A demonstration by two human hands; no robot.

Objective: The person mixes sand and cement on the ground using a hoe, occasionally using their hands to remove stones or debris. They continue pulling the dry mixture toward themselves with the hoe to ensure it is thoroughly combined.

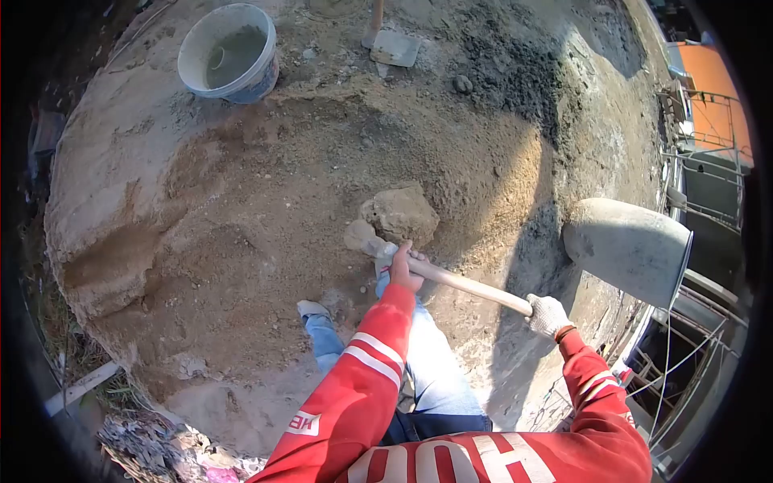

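Shovel (475, 286) slants over sandy ground (241, 185) before the wearer. A red sweatshirt (427, 451) bears cropped upside-down letters, seemingly "HOU". The bare left hand (405, 270) grips the handle near the head; the gloved right hand (549, 316) grips its end. A sleeve patch (303, 423) shows "HE".

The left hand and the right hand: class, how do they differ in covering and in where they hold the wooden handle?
The left hand is bare, while the right hand wears a pale glove. The left hand grips the wooden handle near the tool's head; the right hand holds it at the opposite end. Both come out of red sleeves with white stripes.
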